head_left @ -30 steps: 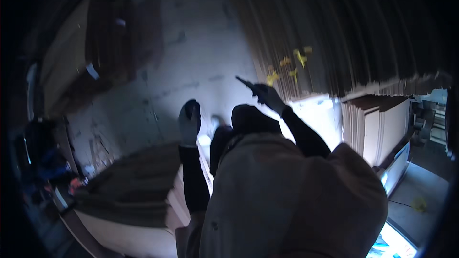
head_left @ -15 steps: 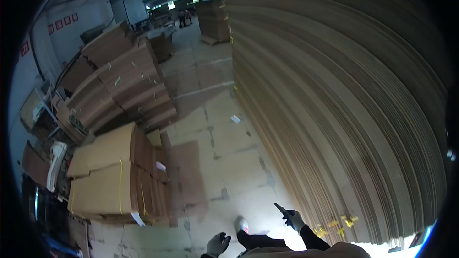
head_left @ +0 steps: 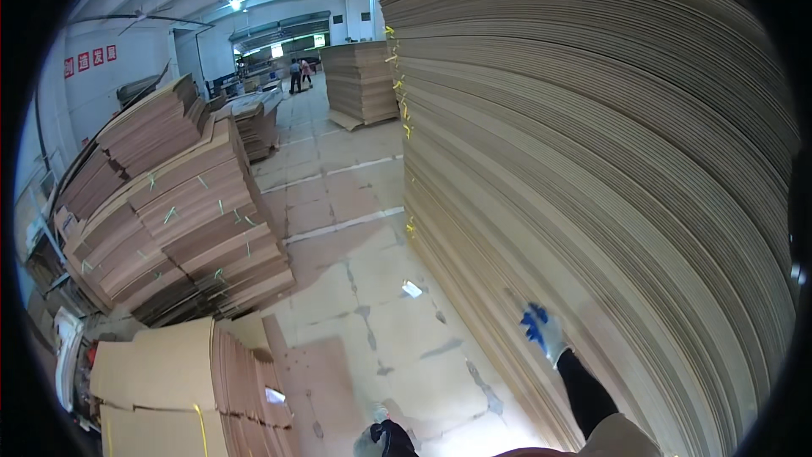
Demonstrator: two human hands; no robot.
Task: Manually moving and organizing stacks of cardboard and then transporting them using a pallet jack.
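My right hand, in a white glove with blue finger coating, is raised in front of the tall stack of brown cardboard sheets. Its fingers are curled around a slim handheld tool, whose blurred tip points up and left; its exact kind is unclear. I cannot tell whether hand or tool touches the sheets. Down at the lower edge is my left hand, gloved and partly cut off beside my dark trouser leg, its fingers not clearly visible.
Cardboard bundles tied with pale cord are piled on the left, with a lower yellow-strapped stack nearer. A white scrap lies on the floor aisle. Another cardboard stack and two people are farther off.
The view has tilted up, showing more of the ceiling and far hall. My right hand has risen up along the cardboard stack with the slim tool. My left hand sits lower in view.
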